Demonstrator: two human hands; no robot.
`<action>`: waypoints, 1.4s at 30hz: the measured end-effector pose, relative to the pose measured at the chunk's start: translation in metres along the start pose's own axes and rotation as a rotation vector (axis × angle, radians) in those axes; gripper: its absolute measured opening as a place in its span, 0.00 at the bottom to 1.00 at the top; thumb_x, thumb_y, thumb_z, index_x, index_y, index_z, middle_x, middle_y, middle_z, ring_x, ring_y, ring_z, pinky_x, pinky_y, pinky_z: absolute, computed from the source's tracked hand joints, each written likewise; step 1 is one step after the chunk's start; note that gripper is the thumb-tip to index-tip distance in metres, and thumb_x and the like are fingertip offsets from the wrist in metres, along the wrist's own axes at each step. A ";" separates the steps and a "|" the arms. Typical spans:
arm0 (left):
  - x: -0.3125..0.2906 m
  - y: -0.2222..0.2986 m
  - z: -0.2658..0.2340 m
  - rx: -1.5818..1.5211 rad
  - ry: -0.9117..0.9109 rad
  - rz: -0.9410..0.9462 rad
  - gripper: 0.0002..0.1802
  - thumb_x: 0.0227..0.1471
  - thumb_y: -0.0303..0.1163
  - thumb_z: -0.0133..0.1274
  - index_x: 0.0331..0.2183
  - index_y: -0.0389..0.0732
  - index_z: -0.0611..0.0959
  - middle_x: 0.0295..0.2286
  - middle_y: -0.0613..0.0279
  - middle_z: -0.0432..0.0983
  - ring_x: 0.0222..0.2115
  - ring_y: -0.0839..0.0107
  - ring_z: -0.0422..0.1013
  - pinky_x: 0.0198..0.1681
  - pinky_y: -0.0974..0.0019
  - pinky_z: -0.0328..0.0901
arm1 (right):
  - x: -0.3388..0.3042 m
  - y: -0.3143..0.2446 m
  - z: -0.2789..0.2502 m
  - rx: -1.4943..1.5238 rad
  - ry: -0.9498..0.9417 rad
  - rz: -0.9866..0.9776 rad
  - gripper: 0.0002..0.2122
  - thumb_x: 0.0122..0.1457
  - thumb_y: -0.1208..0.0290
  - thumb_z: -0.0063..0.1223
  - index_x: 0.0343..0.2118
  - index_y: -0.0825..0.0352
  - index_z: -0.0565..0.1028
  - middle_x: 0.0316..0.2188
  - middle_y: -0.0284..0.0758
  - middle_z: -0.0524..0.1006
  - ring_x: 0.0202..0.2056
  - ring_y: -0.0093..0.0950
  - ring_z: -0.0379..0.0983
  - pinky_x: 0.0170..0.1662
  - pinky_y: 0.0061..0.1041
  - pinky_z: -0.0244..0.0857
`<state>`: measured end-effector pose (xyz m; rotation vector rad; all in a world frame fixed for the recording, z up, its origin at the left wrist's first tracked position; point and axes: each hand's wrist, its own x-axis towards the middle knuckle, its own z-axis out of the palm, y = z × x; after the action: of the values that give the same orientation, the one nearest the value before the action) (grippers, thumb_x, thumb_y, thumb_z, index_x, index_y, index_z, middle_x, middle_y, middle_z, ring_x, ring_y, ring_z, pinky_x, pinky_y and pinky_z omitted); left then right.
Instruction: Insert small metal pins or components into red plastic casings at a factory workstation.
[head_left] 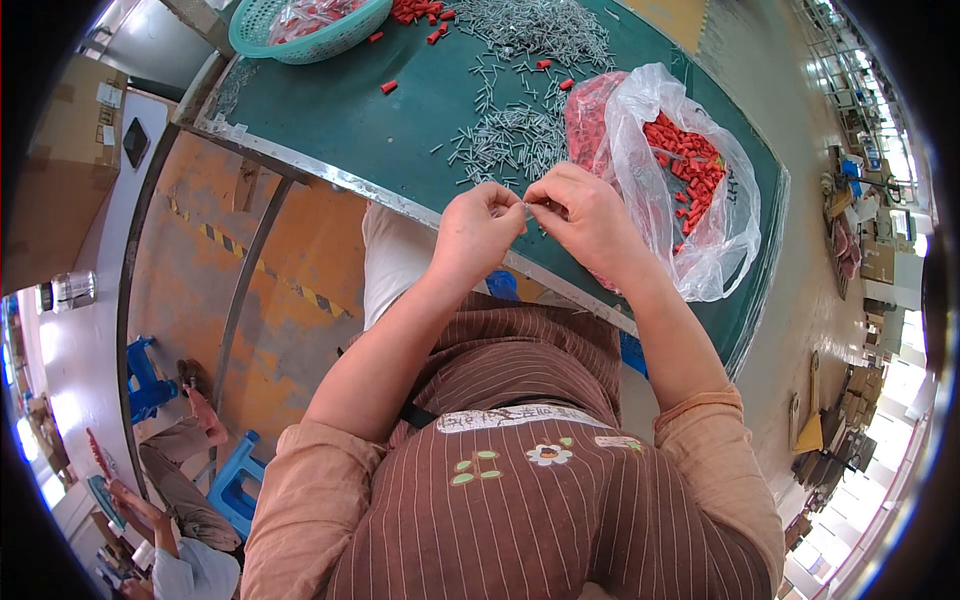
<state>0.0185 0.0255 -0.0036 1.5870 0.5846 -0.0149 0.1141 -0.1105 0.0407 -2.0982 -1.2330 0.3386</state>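
Note:
My left hand [474,236] and my right hand [592,222] meet over the near edge of the green table, fingertips pinched close together. Whatever is between them is too small to make out. Just beyond my hands lies a pile of small grey metal pins or screws [512,140]. To the right of it, a see-through plastic bag [735,245] lies open, with many short red plastic pieces [690,160] inside. My right wrist is close to the bag's near left side.
A larger heap of metal pins [540,35] lies farther back. Loose red pieces [389,88] are scattered on the green tabletop [330,110]. A pale green basket [310,45] holds bagged red pieces at the far left. Another person [185,490] sits at lower left, near a blue stool [238,482].

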 end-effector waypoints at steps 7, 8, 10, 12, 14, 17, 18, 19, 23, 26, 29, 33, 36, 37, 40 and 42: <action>0.000 0.001 0.001 0.058 0.043 0.011 0.11 0.48 0.31 0.53 0.30 0.32 0.80 0.24 0.63 0.77 0.23 0.78 0.71 0.21 0.71 0.68 | -0.001 -0.010 -0.009 -0.128 0.008 -0.050 0.06 0.51 0.79 0.55 0.33 0.69 0.76 0.30 0.39 0.74 0.34 0.37 0.73 0.37 0.31 0.66; 0.000 -0.001 0.001 0.072 0.053 0.045 0.11 0.48 0.31 0.53 0.30 0.33 0.80 0.24 0.63 0.77 0.23 0.79 0.70 0.22 0.71 0.68 | -0.001 -0.014 -0.012 -0.115 0.035 -0.037 0.06 0.51 0.80 0.54 0.34 0.69 0.76 0.30 0.39 0.74 0.34 0.38 0.73 0.37 0.31 0.67; 0.000 -0.002 0.002 0.087 0.061 0.082 0.10 0.47 0.31 0.54 0.29 0.33 0.80 0.24 0.64 0.77 0.23 0.79 0.70 0.22 0.71 0.67 | -0.002 -0.017 -0.014 -0.104 0.063 -0.022 0.07 0.51 0.80 0.54 0.34 0.69 0.76 0.30 0.39 0.75 0.34 0.38 0.73 0.37 0.32 0.67; 0.000 0.002 0.002 0.104 0.066 0.051 0.10 0.47 0.32 0.54 0.29 0.33 0.80 0.23 0.63 0.77 0.23 0.79 0.70 0.24 0.71 0.67 | -0.002 -0.020 -0.012 -0.193 0.084 -0.132 0.08 0.50 0.80 0.54 0.35 0.68 0.76 0.30 0.38 0.75 0.35 0.38 0.73 0.39 0.33 0.67; -0.003 0.006 0.004 0.135 0.077 0.075 0.10 0.47 0.32 0.54 0.29 0.33 0.80 0.24 0.63 0.77 0.23 0.78 0.70 0.26 0.71 0.67 | -0.001 -0.020 -0.007 -0.246 0.051 -0.144 0.09 0.50 0.80 0.54 0.36 0.68 0.75 0.31 0.38 0.76 0.36 0.38 0.73 0.40 0.33 0.67; -0.002 0.003 0.004 0.115 0.082 0.063 0.10 0.47 0.32 0.54 0.29 0.33 0.80 0.24 0.63 0.77 0.23 0.78 0.70 0.28 0.71 0.66 | 0.001 -0.019 -0.002 -0.283 0.026 -0.157 0.08 0.49 0.80 0.52 0.35 0.68 0.75 0.31 0.39 0.76 0.37 0.38 0.72 0.41 0.34 0.67; -0.002 0.001 0.004 0.064 0.073 0.028 0.10 0.47 0.31 0.54 0.29 0.33 0.80 0.23 0.63 0.77 0.24 0.77 0.70 0.29 0.71 0.65 | 0.001 -0.020 -0.001 -0.269 0.034 -0.154 0.07 0.49 0.80 0.51 0.33 0.69 0.75 0.30 0.40 0.76 0.37 0.38 0.72 0.41 0.35 0.67; -0.002 0.002 0.002 0.064 0.075 0.030 0.10 0.47 0.31 0.54 0.29 0.33 0.80 0.23 0.63 0.77 0.24 0.77 0.70 0.29 0.71 0.65 | 0.002 -0.020 -0.002 -0.269 0.034 -0.157 0.07 0.49 0.80 0.51 0.33 0.69 0.75 0.30 0.40 0.76 0.37 0.38 0.72 0.41 0.35 0.67; 0.001 -0.007 -0.011 0.073 0.101 0.032 0.10 0.47 0.31 0.53 0.29 0.34 0.80 0.22 0.65 0.76 0.22 0.79 0.69 0.25 0.73 0.64 | -0.005 -0.017 -0.009 -0.147 0.156 -0.054 0.07 0.49 0.80 0.51 0.32 0.69 0.76 0.29 0.39 0.75 0.37 0.38 0.72 0.41 0.36 0.67; 0.003 -0.008 -0.026 -0.003 0.112 -0.042 0.10 0.47 0.32 0.53 0.30 0.35 0.80 0.21 0.66 0.76 0.21 0.81 0.67 0.23 0.74 0.61 | -0.014 0.001 0.009 -0.154 0.096 0.003 0.07 0.48 0.79 0.52 0.32 0.68 0.76 0.29 0.39 0.75 0.37 0.38 0.73 0.41 0.36 0.67; 0.006 -0.009 -0.032 0.024 0.136 -0.087 0.10 0.47 0.32 0.53 0.30 0.35 0.80 0.21 0.66 0.77 0.20 0.83 0.66 0.23 0.75 0.60 | -0.023 0.012 0.042 -0.205 0.015 -0.086 0.05 0.48 0.77 0.53 0.30 0.66 0.76 0.29 0.38 0.74 0.36 0.37 0.72 0.40 0.35 0.68; 0.006 -0.005 -0.031 0.080 0.170 -0.036 0.09 0.48 0.32 0.53 0.30 0.36 0.80 0.21 0.66 0.77 0.21 0.82 0.66 0.25 0.74 0.61 | -0.023 0.019 0.066 -0.281 -0.039 -0.107 0.03 0.46 0.76 0.54 0.23 0.66 0.71 0.27 0.37 0.70 0.35 0.37 0.70 0.37 0.34 0.68; 0.009 -0.006 -0.028 0.115 0.174 0.034 0.09 0.48 0.31 0.53 0.29 0.35 0.80 0.21 0.65 0.76 0.23 0.80 0.68 0.27 0.73 0.63 | -0.023 0.024 0.068 -0.339 -0.018 -0.153 0.04 0.46 0.76 0.54 0.23 0.66 0.71 0.25 0.38 0.70 0.32 0.37 0.71 0.36 0.35 0.68; 0.010 -0.005 -0.027 0.117 0.172 0.036 0.09 0.48 0.31 0.53 0.29 0.35 0.80 0.21 0.65 0.76 0.23 0.80 0.68 0.27 0.73 0.63 | -0.022 0.027 0.067 -0.339 -0.004 -0.117 0.03 0.47 0.75 0.54 0.24 0.66 0.71 0.25 0.39 0.71 0.31 0.37 0.71 0.35 0.35 0.68; 0.010 0.000 -0.024 0.191 0.184 0.079 0.10 0.48 0.31 0.53 0.29 0.34 0.80 0.21 0.64 0.76 0.24 0.78 0.69 0.29 0.71 0.64 | -0.020 0.024 0.049 -0.182 0.101 0.022 0.04 0.49 0.75 0.55 0.28 0.67 0.73 0.25 0.38 0.72 0.29 0.36 0.72 0.33 0.32 0.67; 0.006 0.004 -0.018 0.222 0.217 0.134 0.09 0.48 0.30 0.54 0.29 0.33 0.79 0.21 0.62 0.76 0.25 0.77 0.70 0.31 0.71 0.65 | -0.018 0.004 0.024 0.093 0.204 0.144 0.04 0.53 0.76 0.54 0.32 0.68 0.74 0.28 0.38 0.74 0.28 0.33 0.72 0.31 0.29 0.66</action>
<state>0.0193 0.0450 -0.0003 1.8551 0.6615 0.2012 0.0952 -0.1170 0.0187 -2.0881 -0.9340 0.2343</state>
